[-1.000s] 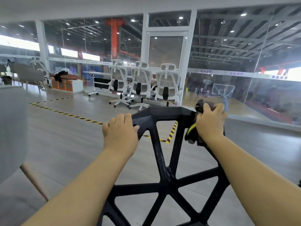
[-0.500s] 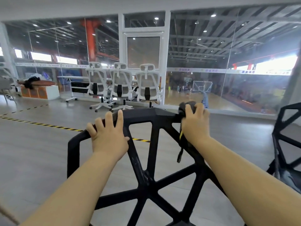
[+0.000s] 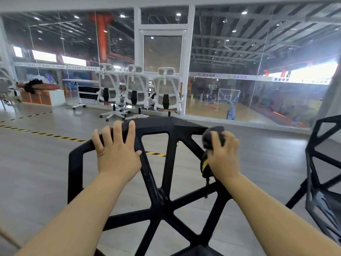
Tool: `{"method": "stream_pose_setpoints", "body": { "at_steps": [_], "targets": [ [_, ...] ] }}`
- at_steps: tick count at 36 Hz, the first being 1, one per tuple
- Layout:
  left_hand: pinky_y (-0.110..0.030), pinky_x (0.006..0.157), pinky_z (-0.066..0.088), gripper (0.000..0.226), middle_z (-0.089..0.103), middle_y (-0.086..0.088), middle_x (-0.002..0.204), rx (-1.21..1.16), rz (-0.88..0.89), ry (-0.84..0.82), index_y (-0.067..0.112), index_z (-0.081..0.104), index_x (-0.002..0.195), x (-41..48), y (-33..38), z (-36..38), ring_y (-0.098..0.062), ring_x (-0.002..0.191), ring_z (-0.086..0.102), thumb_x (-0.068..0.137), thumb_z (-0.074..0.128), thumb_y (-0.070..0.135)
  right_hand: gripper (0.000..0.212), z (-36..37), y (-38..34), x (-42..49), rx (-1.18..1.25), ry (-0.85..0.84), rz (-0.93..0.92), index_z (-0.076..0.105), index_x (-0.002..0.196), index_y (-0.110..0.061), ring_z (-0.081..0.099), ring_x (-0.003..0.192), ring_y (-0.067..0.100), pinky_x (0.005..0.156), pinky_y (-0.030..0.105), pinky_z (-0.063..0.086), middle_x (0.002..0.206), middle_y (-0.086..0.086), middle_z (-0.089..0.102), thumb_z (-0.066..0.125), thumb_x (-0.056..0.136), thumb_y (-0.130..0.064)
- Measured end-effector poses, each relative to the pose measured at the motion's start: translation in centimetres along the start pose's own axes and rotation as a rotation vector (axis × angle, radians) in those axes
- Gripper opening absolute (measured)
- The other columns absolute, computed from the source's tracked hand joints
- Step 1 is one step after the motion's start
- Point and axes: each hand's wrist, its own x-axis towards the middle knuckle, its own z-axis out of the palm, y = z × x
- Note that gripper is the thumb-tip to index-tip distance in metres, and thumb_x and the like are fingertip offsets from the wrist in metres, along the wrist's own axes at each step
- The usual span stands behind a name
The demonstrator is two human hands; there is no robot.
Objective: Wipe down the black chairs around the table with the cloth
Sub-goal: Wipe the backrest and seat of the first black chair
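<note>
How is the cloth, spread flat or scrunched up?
Scrunched up: the cloth bulges as a dark wad, gripped by the right hand.

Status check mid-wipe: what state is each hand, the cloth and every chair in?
left hand, rests on the top rail, fingers spread.
right hand, grips the cloth.
cloth, bunched against the chair's upper right corner.
black chair, upright, back toward camera.
second black chair, at right, untouched.
white office chairs, lined along glass.
</note>
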Motion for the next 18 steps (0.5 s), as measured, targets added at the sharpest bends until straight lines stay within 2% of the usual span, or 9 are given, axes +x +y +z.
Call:
{"method": "stream_pose_setpoints", "body": {
  "at_steps": [2,6,8,11,13,16,18],
  "targets": [
    [-0.051,0.106,-0.004,0.08,0.013,-0.01,0.143,-0.001,-0.003,0.0,0.023,0.011,0.15,0.0,0.1,0.0,-0.033,0.127,0.011,0.085,0.049,0.051,0.042,0.2,-0.4,-0.7,0.037,0.002,0.231,0.054,0.119,-0.001,0.035,0.098,0.036,0.076,0.051,0.048,0.116,0.017,0.035,0.061,0.078,-0.003],
    [-0.051,0.105,-0.011,0.078,0.007,-0.009,0.146,-0.006,-0.015,-0.01,0.023,0.005,0.15,-0.1,0.3,0.1,-0.033,0.131,0.003,0.088,0.045,0.05,0.05,0.5,-2.4,-3.2,0.077,-0.102,0.306,0.051,0.123,-0.001,0.04,0.098,0.046,0.076,0.05,0.048,0.121,0.018,0.031,0.068,0.076,-0.001],
    [-0.051,0.105,-0.013,0.077,0.006,-0.01,0.148,-0.016,-0.008,-0.006,0.023,0.004,0.15,-0.3,0.2,0.2,-0.034,0.132,0.001,0.089,0.044,0.049,0.055,0.2,-2.3,-4.9,0.071,-0.138,0.223,0.052,0.121,0.0,0.042,0.096,0.047,0.071,0.05,0.05,0.12,0.017,0.031,0.074,0.07,0.0],
    [-0.052,0.104,-0.016,0.074,0.0,-0.01,0.152,-0.017,0.018,-0.025,0.024,0.002,0.151,-0.6,0.2,0.1,-0.035,0.136,-0.005,0.092,0.04,0.048,0.068,-0.6,-0.1,-6.3,0.017,-0.201,-0.06,0.046,0.119,-0.003,0.038,0.094,0.04,0.065,0.05,0.052,0.116,0.018,0.034,0.08,0.06,0.0],
    [-0.052,0.102,-0.021,0.073,-0.006,-0.011,0.153,-0.037,0.008,-0.024,0.023,-0.001,0.151,-0.5,0.1,0.3,-0.036,0.137,-0.011,0.094,0.038,0.046,0.064,-1.0,1.3,-6.1,-0.012,-0.205,-0.114,0.046,0.118,-0.003,0.042,0.092,0.042,0.063,0.049,0.052,0.115,0.019,0.036,0.078,0.062,0.001],
    [-0.049,0.096,-0.033,0.071,-0.018,-0.013,0.153,-0.047,0.024,-0.041,0.022,-0.006,0.151,-0.7,0.5,0.3,-0.037,0.137,-0.021,0.096,0.035,0.042,0.05,-1.5,1.0,-6.0,-0.004,-0.168,0.104,0.053,0.119,0.003,0.049,0.094,0.05,0.072,0.052,0.052,0.116,0.027,0.044,0.069,0.072,0.004],
    [-0.048,0.093,-0.037,0.071,-0.025,-0.013,0.151,-0.05,0.032,-0.048,0.024,-0.009,0.15,-1.1,0.7,0.4,-0.037,0.135,-0.028,0.097,0.035,0.041,0.046,-1.3,0.1,-6.7,0.014,-0.197,0.248,0.054,0.121,0.002,0.047,0.103,0.047,0.083,0.049,0.049,0.119,0.028,0.046,0.068,0.077,0.001]
  ]
}}
